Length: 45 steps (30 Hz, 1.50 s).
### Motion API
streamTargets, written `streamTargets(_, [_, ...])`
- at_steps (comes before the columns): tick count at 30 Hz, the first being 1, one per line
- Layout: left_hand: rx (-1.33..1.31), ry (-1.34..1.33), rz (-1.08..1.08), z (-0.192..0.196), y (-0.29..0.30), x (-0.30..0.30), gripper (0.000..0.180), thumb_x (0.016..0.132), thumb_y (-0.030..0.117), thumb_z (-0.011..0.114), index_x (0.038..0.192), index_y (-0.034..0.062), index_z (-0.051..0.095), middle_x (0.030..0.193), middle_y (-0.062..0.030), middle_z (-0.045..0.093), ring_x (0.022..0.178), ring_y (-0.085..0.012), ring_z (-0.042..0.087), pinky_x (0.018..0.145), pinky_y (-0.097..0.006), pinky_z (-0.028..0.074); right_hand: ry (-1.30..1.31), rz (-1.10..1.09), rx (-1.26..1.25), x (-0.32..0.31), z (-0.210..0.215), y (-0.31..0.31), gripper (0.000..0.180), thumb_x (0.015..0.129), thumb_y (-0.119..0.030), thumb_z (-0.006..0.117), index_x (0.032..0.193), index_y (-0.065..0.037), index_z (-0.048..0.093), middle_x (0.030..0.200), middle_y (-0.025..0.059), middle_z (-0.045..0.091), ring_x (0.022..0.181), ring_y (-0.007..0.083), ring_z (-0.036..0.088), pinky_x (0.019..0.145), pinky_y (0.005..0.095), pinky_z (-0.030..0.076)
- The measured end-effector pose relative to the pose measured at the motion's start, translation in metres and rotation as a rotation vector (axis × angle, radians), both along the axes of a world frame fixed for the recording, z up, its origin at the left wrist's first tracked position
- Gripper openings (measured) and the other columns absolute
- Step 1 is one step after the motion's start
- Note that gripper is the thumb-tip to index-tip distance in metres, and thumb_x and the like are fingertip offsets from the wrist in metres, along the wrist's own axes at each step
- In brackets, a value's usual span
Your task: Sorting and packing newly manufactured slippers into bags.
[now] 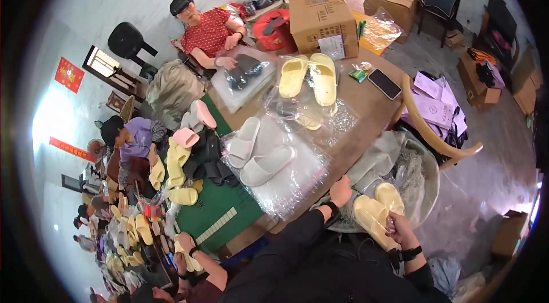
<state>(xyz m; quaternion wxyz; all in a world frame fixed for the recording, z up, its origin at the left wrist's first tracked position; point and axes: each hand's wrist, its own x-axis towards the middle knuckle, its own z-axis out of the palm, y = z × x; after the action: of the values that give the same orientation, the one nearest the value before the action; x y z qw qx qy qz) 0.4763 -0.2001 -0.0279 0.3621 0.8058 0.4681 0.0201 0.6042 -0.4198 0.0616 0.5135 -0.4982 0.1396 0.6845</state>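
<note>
Yellow slippers (378, 211) sit paired at our lap, clamped in our right hand (400, 230), while our left hand (341, 191), fingers together, rests at the tabletop (366, 110) edge; we keep soles aligned, grip steady.

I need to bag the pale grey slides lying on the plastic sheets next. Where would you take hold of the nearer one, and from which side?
Probably grip the nearer grey slide by its wide strap, which arches above the sole and leaves a gap for fingers. Come from above on the wearer's side; the left hand sits closest. The farther grey slide lies close beside it, so lift straight up off the clear bags.
</note>
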Motion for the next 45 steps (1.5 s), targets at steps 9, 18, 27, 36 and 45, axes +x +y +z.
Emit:
streamTargets(9, [-0.041, -0.186, 0.248, 0.025, 0.004, 0.016, 0.025, 0.084, 0.022, 0.046, 0.098, 0.0018, 0.050, 0.090, -0.0239, 0.058, 0.086, -0.0411, 0.053, 0.074, -0.048, 0.041, 0.260, 0.001, 0.062, 0.011, -0.017, 0.000, 0.038, 0.089, -0.030, 0.039, 0.056, -0.012, 0.039, 0.042, -0.0029, 0.027, 0.034, 0.0107, 0.027, 0.035, 0.0237, 0.026])
streamTargets(18, [-0.349, -0.200, -0.086, 0.064, 0.025, -0.014, 0.035, 0.080, 0.029, 0.055, 0.090, -0.0043, 0.054, 0.089, -0.0226, 0.059, 0.086, -0.0335, 0.057, 0.074, -0.039, 0.044, 0.200, -0.677, 0.252, 0.009, -0.022, 0.069, 0.020, 0.088, -0.028, 0.043, 0.085, -0.013, 0.056, 0.056, -0.0031, 0.049, 0.044, 0.0078, 0.047, 0.037, 0.0212, 0.038])
streamTargets(27, [0.238, 0.325, -0.565, 0.120, 0.047, -0.011, 0.034, 0.071, 0.008, 0.052, 0.103, 0.0061, 0.041, 0.078, -0.0203, 0.059, 0.077, -0.0404, 0.056, 0.065, -0.048, 0.042, 0.530, -0.666, 0.198, -0.039, -0.043, 0.094, 0.034, 0.085, -0.025, 0.048, 0.055, -0.016, 0.036, 0.046, -0.0069, 0.031, 0.034, 0.0081, 0.023, 0.032, 0.0207, 0.019])
streamTargets(36, [-0.691, -0.663, 0.282, 0.101, 0.092, -0.012, 0.028, 0.081, 0.006, 0.043, 0.107, -0.0007, 0.050, 0.100, -0.0144, 0.057, 0.085, -0.0233, 0.057, 0.074, -0.033, 0.044, 0.424, 0.015, 0.240, -0.074, -0.033, 0.091, 0.041, 0.089, -0.028, 0.036, 0.050, -0.016, 0.032, 0.039, -0.0066, 0.023, 0.031, 0.0070, 0.022, 0.031, 0.0195, 0.020])
streamTargets(45, [-0.757, -0.536, 0.008, 0.122, 0.056, -0.024, 0.028, 0.087, 0.013, 0.035, 0.102, -0.0036, 0.053, 0.095, -0.0089, 0.058, 0.085, -0.0164, 0.053, 0.077, -0.028, 0.041, -0.237, -0.252, -0.103, -0.077, -0.053, 0.145, 0.026, 0.087, -0.028, 0.043, 0.076, -0.007, 0.054, 0.058, 0.0024, 0.042, 0.051, 0.0101, 0.041, 0.043, 0.0262, 0.033])
